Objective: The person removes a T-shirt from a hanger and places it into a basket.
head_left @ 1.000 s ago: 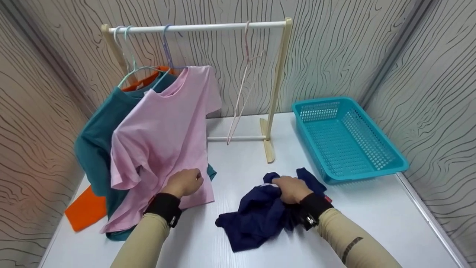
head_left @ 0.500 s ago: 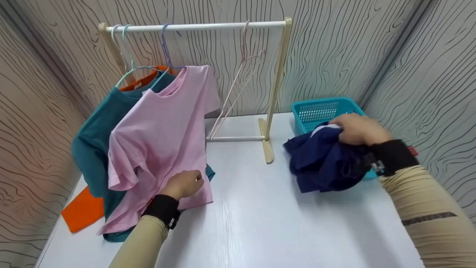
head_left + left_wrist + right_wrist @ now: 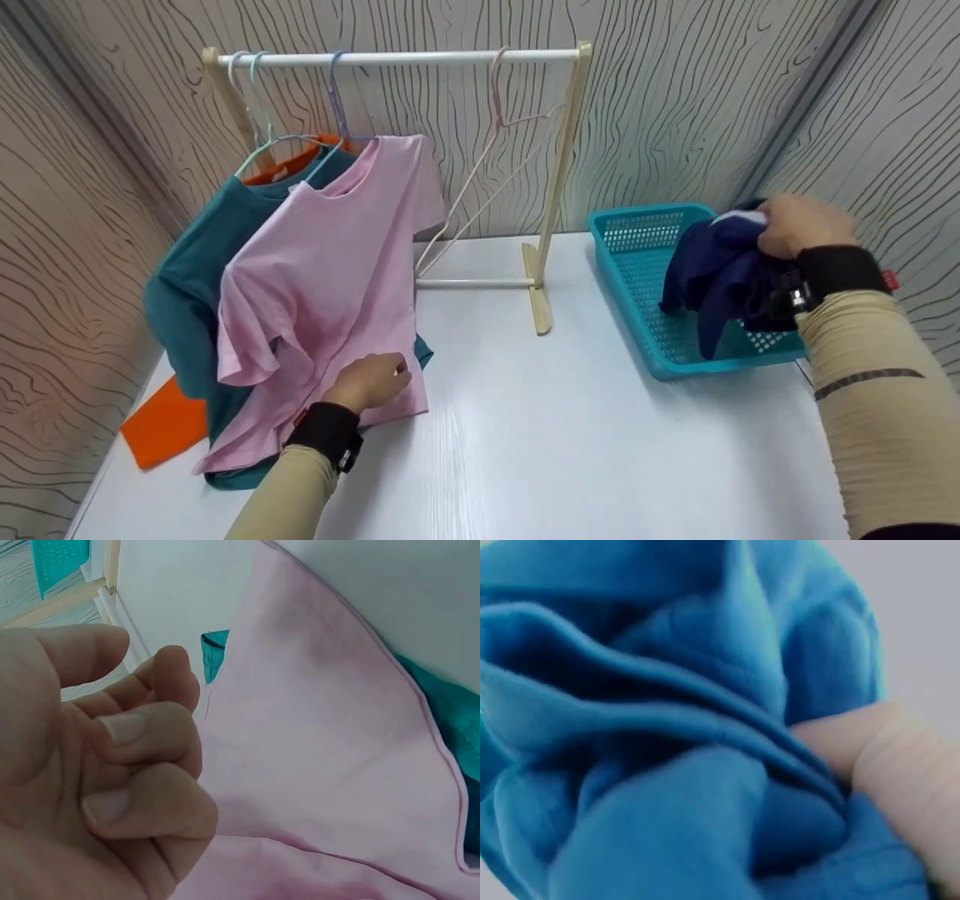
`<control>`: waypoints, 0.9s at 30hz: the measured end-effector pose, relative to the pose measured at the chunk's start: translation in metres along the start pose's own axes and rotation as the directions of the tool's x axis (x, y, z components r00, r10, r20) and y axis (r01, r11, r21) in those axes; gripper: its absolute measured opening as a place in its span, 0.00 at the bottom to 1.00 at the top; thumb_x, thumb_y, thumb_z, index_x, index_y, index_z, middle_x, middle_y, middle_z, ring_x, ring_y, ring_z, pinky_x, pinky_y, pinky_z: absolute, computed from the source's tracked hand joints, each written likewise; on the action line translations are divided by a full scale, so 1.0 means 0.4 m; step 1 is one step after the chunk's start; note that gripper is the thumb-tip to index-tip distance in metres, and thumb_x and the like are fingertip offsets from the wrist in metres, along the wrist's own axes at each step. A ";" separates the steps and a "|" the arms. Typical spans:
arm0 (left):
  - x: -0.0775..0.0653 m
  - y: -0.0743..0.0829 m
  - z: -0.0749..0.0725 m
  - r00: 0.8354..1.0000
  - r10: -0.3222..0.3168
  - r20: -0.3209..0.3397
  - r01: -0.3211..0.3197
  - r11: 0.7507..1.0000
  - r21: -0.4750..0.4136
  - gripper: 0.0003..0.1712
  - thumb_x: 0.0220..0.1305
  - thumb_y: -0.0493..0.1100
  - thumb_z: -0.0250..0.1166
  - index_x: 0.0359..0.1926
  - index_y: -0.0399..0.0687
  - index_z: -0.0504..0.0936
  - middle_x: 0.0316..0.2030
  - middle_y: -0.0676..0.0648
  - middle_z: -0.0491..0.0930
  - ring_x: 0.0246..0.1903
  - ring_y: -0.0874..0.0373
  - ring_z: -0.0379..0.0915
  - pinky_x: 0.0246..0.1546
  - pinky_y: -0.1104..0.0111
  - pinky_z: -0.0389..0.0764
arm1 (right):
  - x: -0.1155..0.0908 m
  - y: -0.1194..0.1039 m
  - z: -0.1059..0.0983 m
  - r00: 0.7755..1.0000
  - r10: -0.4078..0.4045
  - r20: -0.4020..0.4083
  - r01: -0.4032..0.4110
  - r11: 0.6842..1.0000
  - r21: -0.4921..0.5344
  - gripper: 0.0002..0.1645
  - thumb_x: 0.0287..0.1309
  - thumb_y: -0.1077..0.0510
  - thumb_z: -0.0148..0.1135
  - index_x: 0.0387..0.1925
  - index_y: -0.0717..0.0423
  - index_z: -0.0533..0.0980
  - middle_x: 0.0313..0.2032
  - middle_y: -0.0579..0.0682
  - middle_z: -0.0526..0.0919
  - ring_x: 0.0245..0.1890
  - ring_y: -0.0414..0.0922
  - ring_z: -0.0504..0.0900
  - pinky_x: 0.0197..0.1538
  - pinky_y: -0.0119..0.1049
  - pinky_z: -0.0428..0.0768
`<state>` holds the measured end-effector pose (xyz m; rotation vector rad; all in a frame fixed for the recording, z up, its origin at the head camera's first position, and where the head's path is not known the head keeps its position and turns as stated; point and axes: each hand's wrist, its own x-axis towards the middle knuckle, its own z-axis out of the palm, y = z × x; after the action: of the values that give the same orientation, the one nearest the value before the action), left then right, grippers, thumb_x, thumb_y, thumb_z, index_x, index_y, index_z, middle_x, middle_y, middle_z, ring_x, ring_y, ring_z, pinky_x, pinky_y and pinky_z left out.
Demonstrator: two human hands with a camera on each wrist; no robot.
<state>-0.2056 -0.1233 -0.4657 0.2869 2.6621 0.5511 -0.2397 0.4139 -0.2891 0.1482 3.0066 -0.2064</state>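
My right hand (image 3: 802, 223) grips a crumpled navy garment (image 3: 716, 262) over the teal basket (image 3: 637, 234), and the cloth hangs down within its outline. In the right wrist view the bunched cloth (image 3: 660, 735) looks bright blue, with fingers (image 3: 907, 772) pressed against its folds. My left hand (image 3: 371, 381) stays in front of the hem of a pink T-shirt (image 3: 330, 247), fingers loosely curled. Up close, the left wrist view has nothing between thumb and fingers of that hand (image 3: 127, 757). Behind the pink shirt hang a teal shirt (image 3: 195, 277) and an orange garment (image 3: 165, 427).
A small clothes rack (image 3: 427, 57) with wooden uprights stands against the back wall. One bare pink hanger (image 3: 497, 112) hangs at its right end, near the upright. White tabletop (image 3: 525, 435) lies between the rack and me; patterned walls enclose it.
My right hand has lifted the navy garment off the table and carried it right and back over the basket. The left hand has stayed put. The pink hanger has swung round.
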 end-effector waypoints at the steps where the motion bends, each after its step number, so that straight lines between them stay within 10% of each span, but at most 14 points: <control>1: -0.003 0.000 0.001 1.000 0.000 0.002 0.000 1.000 0.001 0.14 0.70 0.47 0.54 0.48 0.45 0.80 0.42 0.45 0.83 0.39 0.50 0.75 0.49 0.52 0.76 | 0.008 0.008 0.044 1.000 -0.014 0.018 0.013 0.999 0.032 0.26 0.53 0.61 0.58 0.54 0.70 0.71 0.47 0.74 0.74 0.44 0.70 0.72 0.46 0.69 0.68; 9: -0.021 -0.005 -0.018 0.999 -0.012 0.036 0.013 1.000 -0.016 0.16 0.70 0.48 0.55 0.50 0.46 0.80 0.43 0.46 0.82 0.41 0.50 0.74 0.52 0.52 0.76 | 0.037 0.045 0.299 0.979 -0.090 0.184 0.065 0.988 0.137 0.42 0.58 0.57 0.61 0.68 0.69 0.57 0.65 0.80 0.54 0.64 0.78 0.51 0.63 0.73 0.54; 18: -0.079 -0.025 -0.128 1.000 -0.012 0.021 0.012 1.000 0.000 0.17 0.71 0.50 0.54 0.54 0.48 0.77 0.42 0.47 0.80 0.42 0.51 0.75 0.50 0.52 0.79 | 0.029 -0.109 0.299 0.952 -0.248 0.180 0.218 0.961 0.173 0.29 0.62 0.60 0.58 0.63 0.66 0.66 0.59 0.73 0.71 0.60 0.70 0.68 0.59 0.66 0.68; 27: -0.171 0.028 -0.349 0.995 0.001 -0.096 0.004 0.999 0.054 0.19 0.70 0.53 0.56 0.55 0.49 0.76 0.41 0.43 0.79 0.44 0.47 0.75 0.43 0.54 0.81 | 0.024 -0.313 0.348 0.892 -0.332 0.306 0.293 0.941 0.168 0.28 0.61 0.59 0.62 0.63 0.55 0.69 0.59 0.64 0.75 0.59 0.61 0.74 0.57 0.57 0.76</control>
<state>-0.2026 -0.1789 -0.3202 0.2803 2.7734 0.5050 -0.2460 0.2715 -0.4111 -0.3341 2.6622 -0.3973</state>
